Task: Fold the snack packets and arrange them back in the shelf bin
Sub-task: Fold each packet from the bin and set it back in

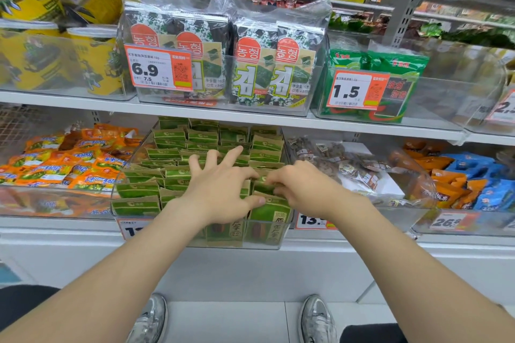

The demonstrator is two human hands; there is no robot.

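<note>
Though tightly packed, green-and-tan snack packets (136, 205)

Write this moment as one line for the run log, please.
step: arranging packets | left hand: fingers spread on packets | right hand: pinches one packet | bin: nearly full

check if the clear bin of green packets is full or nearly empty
Full: green packets stand in tight rows from the back to the front wall of the clear bin.

I am holding both arms out forward, left hand (220, 192) splaying its fingers, right hand (302, 186) curling into a pinch.
</note>
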